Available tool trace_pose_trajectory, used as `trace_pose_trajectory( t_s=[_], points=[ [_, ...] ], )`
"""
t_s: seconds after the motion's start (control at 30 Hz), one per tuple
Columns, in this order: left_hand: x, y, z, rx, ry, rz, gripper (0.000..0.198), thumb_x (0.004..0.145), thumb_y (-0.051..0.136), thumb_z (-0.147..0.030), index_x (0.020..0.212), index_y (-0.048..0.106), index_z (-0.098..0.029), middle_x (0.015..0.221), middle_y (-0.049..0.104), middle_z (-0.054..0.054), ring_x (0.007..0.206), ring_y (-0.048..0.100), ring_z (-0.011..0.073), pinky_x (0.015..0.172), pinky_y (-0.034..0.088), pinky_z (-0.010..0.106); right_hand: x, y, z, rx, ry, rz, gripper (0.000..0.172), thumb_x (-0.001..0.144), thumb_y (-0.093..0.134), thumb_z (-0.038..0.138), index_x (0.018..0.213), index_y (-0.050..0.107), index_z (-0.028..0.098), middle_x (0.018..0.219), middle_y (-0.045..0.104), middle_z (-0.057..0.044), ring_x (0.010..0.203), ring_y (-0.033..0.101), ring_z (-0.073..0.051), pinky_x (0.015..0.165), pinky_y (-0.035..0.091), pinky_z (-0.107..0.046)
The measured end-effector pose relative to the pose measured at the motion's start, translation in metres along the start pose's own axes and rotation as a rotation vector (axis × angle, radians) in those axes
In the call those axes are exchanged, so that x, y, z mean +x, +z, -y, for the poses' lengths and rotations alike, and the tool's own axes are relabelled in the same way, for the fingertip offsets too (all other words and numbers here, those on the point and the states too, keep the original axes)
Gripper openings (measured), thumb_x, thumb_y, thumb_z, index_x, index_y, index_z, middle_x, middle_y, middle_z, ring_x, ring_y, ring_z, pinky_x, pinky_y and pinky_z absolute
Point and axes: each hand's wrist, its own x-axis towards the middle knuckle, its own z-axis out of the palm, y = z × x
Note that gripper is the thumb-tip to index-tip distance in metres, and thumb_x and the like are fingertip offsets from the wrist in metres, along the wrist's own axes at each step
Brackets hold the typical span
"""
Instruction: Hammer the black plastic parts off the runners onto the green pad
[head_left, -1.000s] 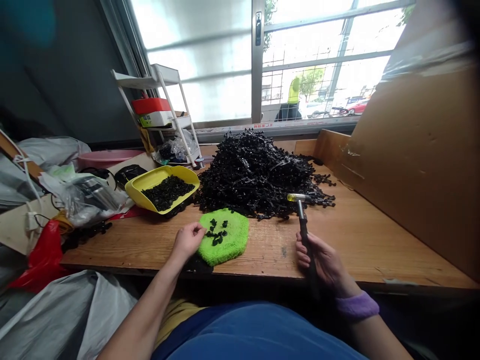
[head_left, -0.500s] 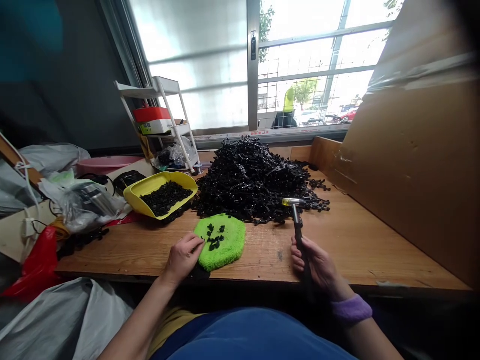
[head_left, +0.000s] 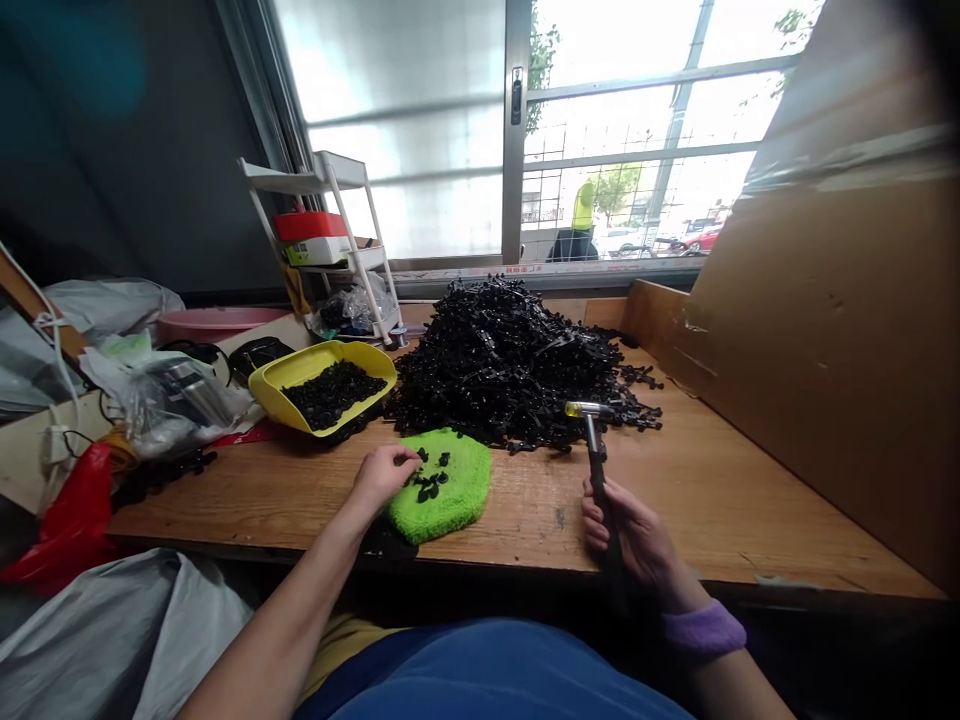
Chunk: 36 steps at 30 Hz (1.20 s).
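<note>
Two hands in play. Left hand [head_left: 382, 477] has its fingertips bunched together at the edge of the green microfibre pad [head_left: 454, 490], right by a cluster of small black plastic pieces [head_left: 429, 487]; cannot tell if it pinches one. Right hand [head_left: 628, 535] wraps the handle of a yellow-tipped hammer [head_left: 598, 470], head up, off the wood. Low grip, good for control; keep pieces spaced on the pad. Beyond: heap of black plastic sprues [head_left: 502, 370], yellow scoop tray [head_left: 274, 385] of loose black pieces [head_left: 334, 393], all on the wooden bench [head_left: 697, 500].
</note>
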Motion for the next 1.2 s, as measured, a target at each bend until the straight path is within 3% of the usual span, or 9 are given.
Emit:
trace_pose_trajectory(
  t_s=[0.23, 0.37, 0.5, 0.67, 0.8, 0.87, 1.0, 1.1, 1.2],
  points=[
    [0.005, -0.006, 0.018, -0.038, -0.007, -0.052, 0.026, 0.066, 0.059, -0.034, 0.081, 0.070, -0.016, 0.071, 0.068, 0.005, 0.061, 0.060, 0.0180, 0.058, 0.044, 0.027, 0.002, -0.002, -0.001, 0.014, -0.016, 0.013, 0.016, 0.079, 0.061, 0.029, 0.082, 0.049, 0.018, 0.063, 0.043, 0.002, 0.047, 0.040, -0.009, 0.041, 0.033, -0.019],
    [0.016, -0.012, 0.008, -0.038, 0.120, 0.017, 0.030, 0.067, 0.059, -0.035, 0.089, 0.070, -0.018, 0.087, 0.067, 0.005, 0.071, 0.060, 0.0173, 0.065, 0.045, 0.027, 0.004, -0.003, -0.001, 0.021, -0.019, 0.031, 0.015, 0.081, 0.059, 0.029, 0.082, 0.050, 0.018, 0.062, 0.043, 0.002, 0.047, 0.039, -0.009, 0.040, 0.033, -0.019],
    [0.033, -0.007, -0.006, -0.013, 0.239, 0.194, 0.014, 0.062, 0.064, -0.028, 0.070, 0.072, -0.020, 0.082, 0.066, 0.004, 0.077, 0.060, 0.0182, 0.069, 0.044, 0.027, 0.004, -0.004, -0.002, 0.023, -0.017, 0.036, 0.014, 0.083, 0.057, 0.030, 0.083, 0.050, 0.018, 0.062, 0.043, 0.002, 0.047, 0.039, -0.009, 0.041, 0.032, -0.019],
    [0.043, 0.001, -0.013, 0.025, 0.266, 0.205, 0.013, 0.063, 0.065, -0.029, 0.069, 0.072, -0.021, 0.076, 0.064, 0.004, 0.072, 0.058, 0.0177, 0.068, 0.043, 0.029, 0.004, -0.006, -0.002, 0.023, -0.012, 0.040, 0.013, 0.085, 0.055, 0.030, 0.084, 0.050, 0.018, 0.063, 0.043, 0.001, 0.047, 0.038, -0.009, 0.041, 0.032, -0.019],
    [0.034, -0.010, -0.016, 0.115, 0.418, 0.225, 0.011, 0.064, 0.067, -0.033, 0.067, 0.073, -0.024, 0.080, 0.063, 0.003, 0.081, 0.056, 0.0192, 0.078, 0.041, 0.032, 0.004, -0.007, -0.003, 0.038, -0.013, 0.043, 0.012, 0.086, 0.052, 0.030, 0.085, 0.051, 0.018, 0.064, 0.043, 0.001, 0.047, 0.039, -0.009, 0.042, 0.032, -0.019],
    [0.029, -0.017, -0.015, 0.088, 0.461, 0.196, 0.017, 0.071, 0.061, -0.035, 0.076, 0.073, -0.024, 0.086, 0.064, 0.004, 0.085, 0.056, 0.0186, 0.080, 0.041, 0.031, 0.004, -0.007, -0.003, 0.049, -0.009, 0.039, 0.012, 0.087, 0.051, 0.029, 0.085, 0.051, 0.018, 0.064, 0.043, 0.001, 0.047, 0.039, -0.009, 0.042, 0.031, -0.020],
    [0.028, -0.021, -0.006, 0.020, 0.326, 0.111, 0.024, 0.074, 0.057, -0.035, 0.089, 0.070, -0.021, 0.086, 0.064, 0.005, 0.076, 0.057, 0.0167, 0.068, 0.043, 0.028, 0.004, -0.006, -0.003, 0.056, 0.009, 0.031, 0.012, 0.086, 0.052, 0.029, 0.085, 0.051, 0.017, 0.063, 0.043, 0.000, 0.047, 0.039, -0.009, 0.042, 0.031, -0.020],
    [0.031, -0.016, -0.002, 0.062, 0.279, 0.182, 0.018, 0.069, 0.061, -0.032, 0.079, 0.070, -0.019, 0.080, 0.065, 0.004, 0.074, 0.058, 0.0173, 0.067, 0.043, 0.028, 0.004, -0.005, -0.002, 0.054, 0.004, 0.023, 0.013, 0.086, 0.052, 0.030, 0.085, 0.052, 0.017, 0.063, 0.043, 0.000, 0.047, 0.039, -0.009, 0.042, 0.030, -0.020],
    [0.033, -0.009, -0.004, 0.092, 0.296, 0.163, 0.011, 0.067, 0.062, -0.028, 0.070, 0.067, -0.019, 0.075, 0.064, 0.003, 0.072, 0.058, 0.0172, 0.065, 0.042, 0.028, 0.003, -0.004, -0.002, 0.046, 0.008, 0.013, 0.012, 0.086, 0.052, 0.029, 0.085, 0.052, 0.017, 0.063, 0.043, 0.000, 0.047, 0.039, -0.009, 0.042, 0.030, -0.020]
  ],
)
